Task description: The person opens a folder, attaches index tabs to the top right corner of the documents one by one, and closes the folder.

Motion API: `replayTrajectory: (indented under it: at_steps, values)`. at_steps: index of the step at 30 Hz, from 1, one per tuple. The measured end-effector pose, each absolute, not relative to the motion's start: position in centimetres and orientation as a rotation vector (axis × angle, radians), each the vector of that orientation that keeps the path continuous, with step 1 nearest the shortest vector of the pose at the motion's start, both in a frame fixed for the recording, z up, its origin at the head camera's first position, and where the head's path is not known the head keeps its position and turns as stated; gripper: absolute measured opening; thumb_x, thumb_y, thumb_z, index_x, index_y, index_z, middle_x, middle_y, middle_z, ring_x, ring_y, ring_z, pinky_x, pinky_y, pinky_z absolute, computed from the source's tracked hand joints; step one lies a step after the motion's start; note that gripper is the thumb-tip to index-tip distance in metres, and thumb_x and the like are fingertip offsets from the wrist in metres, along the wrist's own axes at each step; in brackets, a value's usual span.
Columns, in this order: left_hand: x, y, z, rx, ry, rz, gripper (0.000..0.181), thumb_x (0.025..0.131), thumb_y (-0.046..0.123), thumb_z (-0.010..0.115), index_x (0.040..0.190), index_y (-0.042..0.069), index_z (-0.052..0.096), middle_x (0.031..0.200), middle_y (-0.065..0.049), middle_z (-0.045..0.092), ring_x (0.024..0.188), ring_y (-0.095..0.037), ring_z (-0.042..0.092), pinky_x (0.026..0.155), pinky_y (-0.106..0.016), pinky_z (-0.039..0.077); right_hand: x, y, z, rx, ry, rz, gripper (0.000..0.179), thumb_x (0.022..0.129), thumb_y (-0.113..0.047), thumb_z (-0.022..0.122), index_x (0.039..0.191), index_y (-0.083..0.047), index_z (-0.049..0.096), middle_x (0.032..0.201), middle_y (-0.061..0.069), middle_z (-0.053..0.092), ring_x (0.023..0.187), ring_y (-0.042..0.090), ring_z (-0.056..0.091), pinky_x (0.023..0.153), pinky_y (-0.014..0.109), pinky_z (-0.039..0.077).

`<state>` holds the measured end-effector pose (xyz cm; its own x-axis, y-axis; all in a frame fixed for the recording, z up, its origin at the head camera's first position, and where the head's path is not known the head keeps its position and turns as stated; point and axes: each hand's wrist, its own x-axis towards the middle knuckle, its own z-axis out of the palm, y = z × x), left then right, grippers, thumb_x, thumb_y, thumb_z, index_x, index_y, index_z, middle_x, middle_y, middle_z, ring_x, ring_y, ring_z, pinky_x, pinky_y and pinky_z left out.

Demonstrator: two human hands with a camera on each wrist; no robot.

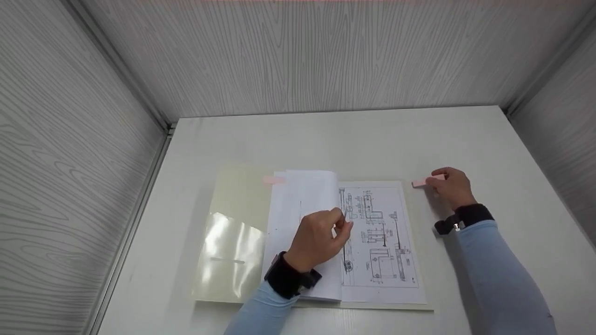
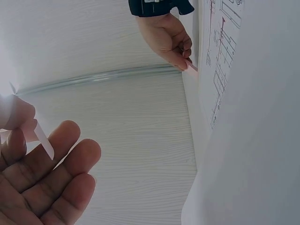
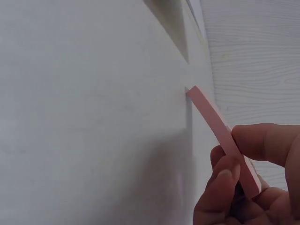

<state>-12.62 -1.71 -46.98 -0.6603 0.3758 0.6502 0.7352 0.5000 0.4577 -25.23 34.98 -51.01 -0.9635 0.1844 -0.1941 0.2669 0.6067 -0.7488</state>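
My left hand (image 1: 318, 239) is above the open folder (image 1: 233, 232), near the middle of its pages, and pinches a single pink sticky note (image 2: 44, 142) between thumb and finger. The other fingers stand apart from the note in the left wrist view. To the right of the folder, my right hand (image 1: 454, 188) holds a thin pad of pink sticky notes (image 3: 213, 119) between thumb and fingers, its far end near the table. The right-hand page (image 1: 384, 242) carries technical drawings. A pink tab (image 1: 274, 180) sticks out at the upper left edge of the turned pages (image 1: 302, 195).
The folder's shiny pale yellow cover lies to the left on the white table (image 1: 298, 139). Wood-grain panels enclose the table at the back (image 1: 298, 56), left (image 1: 70, 163) and right (image 1: 563, 116). The turned pages curve up at the binding.
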Motion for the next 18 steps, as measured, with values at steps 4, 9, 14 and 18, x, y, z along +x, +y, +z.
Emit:
replayTrajectory:
  at_steps: [4,9,14,18]
  values:
    - [-12.6,-1.6,-47.1,-0.917,-2.272,-1.015,0.020,0.089,0.014,0.063,0.072,0.013,0.052,0.058,0.005,0.053,0.048,-0.003,0.036,0.045,-0.015,0.025,-25.5,35.2,-51.7,0.419,2.794,-1.210,0.043,0.092,-0.026,0.062,0.125,0.001,0.056,0.115,0.021,0.055,0.095,0.032,0.054,0.075,0.036,0.045]
    - [-12.7,-1.6,-47.3,-0.921,-2.269,-1.028,0.020,0.088,0.012,0.063,0.071,0.013,0.052,0.057,0.004,0.053,0.049,-0.003,0.037,0.046,-0.015,0.026,-25.7,35.4,-52.1,0.453,2.801,-1.163,0.045,0.093,-0.028,0.062,0.126,0.000,0.054,0.123,0.023,0.051,0.106,0.037,0.047,0.090,0.047,0.042]
    - [-12.7,-1.7,-47.4,-0.913,-2.275,-1.029,0.020,0.088,0.013,0.063,0.071,0.013,0.053,0.058,0.007,0.052,0.049,-0.003,0.038,0.046,-0.015,0.026,-25.7,35.2,-52.2,0.462,2.788,-1.156,0.048,0.094,-0.030,0.062,0.131,-0.001,0.050,0.127,0.024,0.047,0.109,0.038,0.044,0.095,0.049,0.041]
    - [-12.7,-1.7,-47.3,-0.911,-2.278,-1.030,0.020,0.088,0.013,0.063,0.071,0.013,0.053,0.058,0.007,0.052,0.049,-0.003,0.039,0.046,-0.015,0.026,-25.7,35.3,-52.3,0.459,2.784,-1.144,0.049,0.094,-0.031,0.061,0.131,-0.001,0.050,0.128,0.025,0.047,0.110,0.039,0.044,0.096,0.051,0.040]
